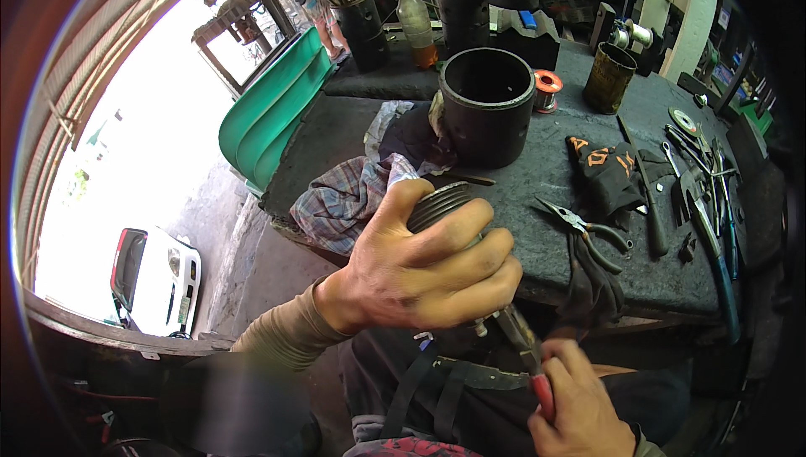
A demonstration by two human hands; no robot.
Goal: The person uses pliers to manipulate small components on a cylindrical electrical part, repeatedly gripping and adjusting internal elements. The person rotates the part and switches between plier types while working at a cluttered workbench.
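My left hand (424, 276) is wrapped round a dark metal cylinder (441, 203) with ridged rings at its upper end, held in front of the bench edge. Most of that part is hidden behind my fingers. Lower right, my right hand (579, 402) is closed on a red-handled tool (544, 396). The tool's metal end reaches up beneath my left hand; blur hides its exact kind and whether it touches the cylinder. A plaid cloth (348, 201) lies crumpled beside my left hand, and pliers (579, 226) rest on the bench nearby.
On the dark workbench (537, 163) stand a wide black pipe section (487, 113), a solder spool (547, 90), a rusty can (610, 79) and a bottle (414, 25). Dark gloves (604, 176), a file (644, 188) and several hand tools lie to the right. A white car (155, 281) is outside.
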